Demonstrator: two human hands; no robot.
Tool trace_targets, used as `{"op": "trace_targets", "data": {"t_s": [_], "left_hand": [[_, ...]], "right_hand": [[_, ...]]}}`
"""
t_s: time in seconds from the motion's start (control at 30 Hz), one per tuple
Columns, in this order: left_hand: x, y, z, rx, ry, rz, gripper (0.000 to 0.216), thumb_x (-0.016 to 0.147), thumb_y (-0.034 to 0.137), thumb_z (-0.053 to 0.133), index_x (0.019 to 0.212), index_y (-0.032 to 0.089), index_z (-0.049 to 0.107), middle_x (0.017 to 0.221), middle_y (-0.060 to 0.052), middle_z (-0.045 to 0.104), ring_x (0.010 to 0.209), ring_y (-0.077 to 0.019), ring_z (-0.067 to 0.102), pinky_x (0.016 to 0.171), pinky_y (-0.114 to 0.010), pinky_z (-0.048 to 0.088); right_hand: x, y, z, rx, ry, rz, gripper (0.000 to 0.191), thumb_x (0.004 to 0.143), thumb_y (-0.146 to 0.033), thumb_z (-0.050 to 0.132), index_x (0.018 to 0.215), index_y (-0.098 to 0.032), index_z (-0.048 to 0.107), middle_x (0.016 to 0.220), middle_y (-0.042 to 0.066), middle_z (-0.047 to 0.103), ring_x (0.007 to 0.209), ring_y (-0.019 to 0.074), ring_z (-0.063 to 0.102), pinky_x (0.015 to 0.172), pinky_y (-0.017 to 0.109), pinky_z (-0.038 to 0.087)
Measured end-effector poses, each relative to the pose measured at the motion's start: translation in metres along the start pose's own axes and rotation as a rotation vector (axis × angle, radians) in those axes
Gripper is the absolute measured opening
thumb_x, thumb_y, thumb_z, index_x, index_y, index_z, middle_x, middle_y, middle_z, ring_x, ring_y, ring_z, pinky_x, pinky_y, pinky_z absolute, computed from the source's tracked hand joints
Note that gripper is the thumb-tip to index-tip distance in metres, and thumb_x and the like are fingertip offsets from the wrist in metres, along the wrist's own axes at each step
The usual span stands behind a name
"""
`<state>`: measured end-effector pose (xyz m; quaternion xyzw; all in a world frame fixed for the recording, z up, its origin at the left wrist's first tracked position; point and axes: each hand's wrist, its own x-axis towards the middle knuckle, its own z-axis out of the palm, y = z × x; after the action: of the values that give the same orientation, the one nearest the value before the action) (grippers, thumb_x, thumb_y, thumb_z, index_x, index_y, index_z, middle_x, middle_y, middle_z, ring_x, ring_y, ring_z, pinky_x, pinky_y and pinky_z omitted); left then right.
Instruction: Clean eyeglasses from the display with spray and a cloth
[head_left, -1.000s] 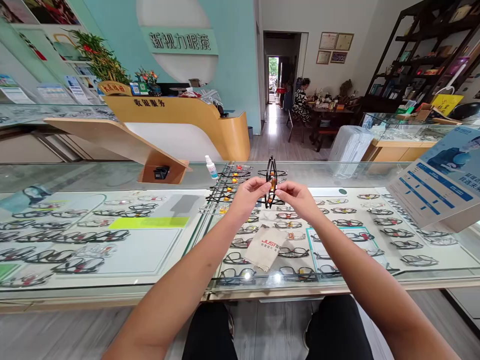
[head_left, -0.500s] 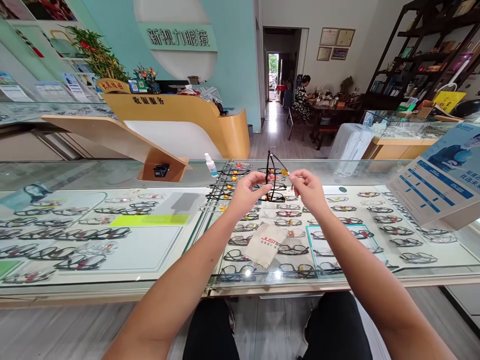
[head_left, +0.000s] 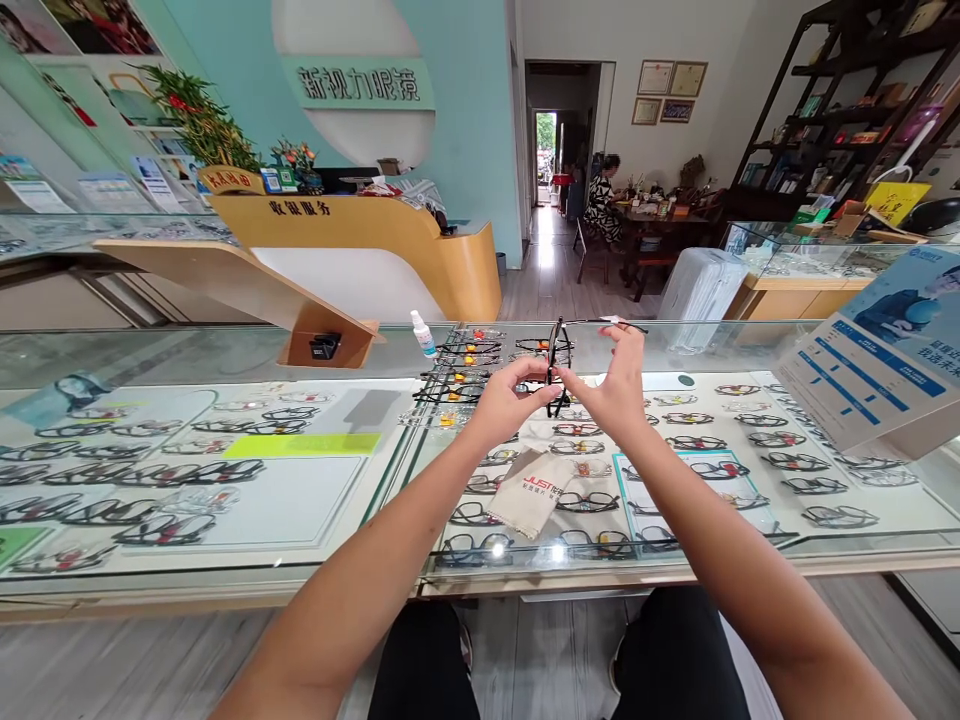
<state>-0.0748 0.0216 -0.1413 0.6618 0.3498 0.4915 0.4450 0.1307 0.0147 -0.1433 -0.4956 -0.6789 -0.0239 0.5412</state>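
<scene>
Above the glass counter, a pair of black-framed eyeglasses (head_left: pixel 556 345) is held upright, its front turned nearly edge-on. My left hand (head_left: pixel 506 400) pinches the frame's near rim between thumb and fingers. From the other side, my right hand (head_left: pixel 616 392) reaches a digit to the middle of the frame, while its raised fingers are at the temple arm that points right. A small pale tag shows on that arm. Below my hands lies a beige cleaning cloth (head_left: pixel 531 495) with red lettering, flat on the counter.
A white spray bottle (head_left: pixel 423 335) stands left of racked eyeglasses (head_left: pixel 450 386). Many frames lie inside the glass display counter (head_left: pixel 315 555). A wooden stand (head_left: pixel 330 340) is at the left, a blue-and-white sign (head_left: pixel 877 350) at the right. A person (head_left: pixel 602 200) sits far back.
The eyeglasses have turned, so one temple arm now points right. My right hand has moved its lower digit in to the frame and raised its other fingers. The left hand shifted slightly right.
</scene>
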Motion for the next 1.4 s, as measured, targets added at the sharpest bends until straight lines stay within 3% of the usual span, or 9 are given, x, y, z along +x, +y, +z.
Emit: {"op": "trace_targets", "data": {"t_s": [0.3,0.43,0.63,0.8,1.0,1.17,1.23,1.3,1.4], "left_hand": [[0.004,-0.002,-0.005,-0.054,0.095,0.048,0.046,0.083,0.055,0.094,0.106,0.021,0.073,0.122,-0.012,0.081,0.118,-0.0294,0.074,0.084,-0.036,0.063],[0.005,-0.001,-0.009,-0.03,0.159,0.063,0.046,0.085,0.055,0.092,0.109,0.021,0.073,0.125,-0.013,0.08,0.118,-0.0294,0.074,0.084,-0.035,0.061],[0.002,0.002,-0.008,0.074,0.108,0.117,0.042,0.085,0.054,0.091,0.107,0.022,0.076,0.159,-0.016,0.059,0.142,-0.0353,0.063,0.076,-0.03,0.062],[0.002,-0.001,-0.006,0.008,0.08,0.099,0.048,0.08,0.052,0.096,0.107,0.021,0.071,0.151,-0.015,0.059,0.12,-0.0259,0.071,0.087,-0.033,0.064],[0.002,-0.002,-0.006,-0.113,-0.007,0.022,0.065,0.074,0.052,0.102,0.106,0.024,0.052,0.155,-0.015,0.059,0.117,-0.0244,0.07,0.076,-0.028,0.059],[0.002,-0.006,-0.005,-0.095,-0.043,0.018,0.064,0.08,0.058,0.097,0.115,0.026,0.054,0.157,-0.016,0.057,0.123,-0.0276,0.07,0.079,-0.032,0.06],[0.007,-0.01,-0.01,-0.014,0.044,0.062,0.056,0.089,0.057,0.089,0.123,0.026,0.057,0.154,-0.015,0.06,0.135,-0.0299,0.066,0.091,-0.036,0.06],[0.018,-0.014,-0.026,0.141,0.254,0.086,0.046,0.096,0.051,0.081,0.129,0.026,0.061,0.151,-0.014,0.061,0.143,-0.0299,0.061,0.107,-0.039,0.055],[0.043,-0.021,-0.068,0.394,0.599,-0.087,0.04,0.099,0.042,0.074,0.135,0.026,0.065,0.155,-0.014,0.058,0.149,-0.0298,0.055,0.124,-0.043,0.044]], "right_hand": [[0.002,0.009,-0.002,-0.123,-0.094,-0.107,0.081,0.096,-0.02,0.058,0.173,-0.025,0.033,0.178,0.022,0.037,0.165,0.0435,0.036,0.133,0.071,0.035],[0.002,0.009,-0.003,-0.135,-0.124,-0.119,0.071,0.098,-0.022,0.059,0.168,-0.023,0.044,0.177,0.022,0.039,0.161,0.0432,0.039,0.131,0.07,0.038],[0.001,-0.003,-0.004,0.045,-0.325,-0.179,0.066,0.1,-0.049,0.075,0.159,-0.026,0.058,0.157,0.018,0.064,0.149,0.0414,0.055,0.128,0.066,0.044],[-0.004,-0.011,0.001,0.167,-0.412,-0.228,0.048,0.101,-0.043,0.076,0.146,-0.026,0.068,0.147,0.016,0.073,0.142,0.038,0.064,0.122,0.06,0.051],[-0.007,-0.003,0.005,0.155,-0.477,-0.196,0.047,0.105,-0.049,0.071,0.144,-0.022,0.072,0.148,0.02,0.073,0.144,0.0408,0.062,0.119,0.063,0.053],[-0.006,-0.004,0.004,0.231,-0.495,-0.18,0.043,0.108,-0.049,0.068,0.143,-0.025,0.072,0.143,0.017,0.078,0.139,0.0397,0.067,0.115,0.061,0.056],[-0.004,-0.004,0.002,0.246,-0.464,-0.174,0.044,0.11,-0.05,0.065,0.147,-0.026,0.07,0.149,0.016,0.076,0.139,0.0386,0.068,0.117,0.059,0.054],[-0.002,0.0,0.001,0.234,-0.427,-0.148,0.046,0.111,-0.052,0.063,0.149,-0.026,0.068,0.15,0.015,0.076,0.139,0.038,0.069,0.119,0.058,0.053],[0.001,0.006,0.001,0.209,-0.392,-0.102,0.046,0.112,-0.053,0.059,0.147,-0.024,0.069,0.146,0.016,0.077,0.135,0.0376,0.07,0.118,0.057,0.052]]}}
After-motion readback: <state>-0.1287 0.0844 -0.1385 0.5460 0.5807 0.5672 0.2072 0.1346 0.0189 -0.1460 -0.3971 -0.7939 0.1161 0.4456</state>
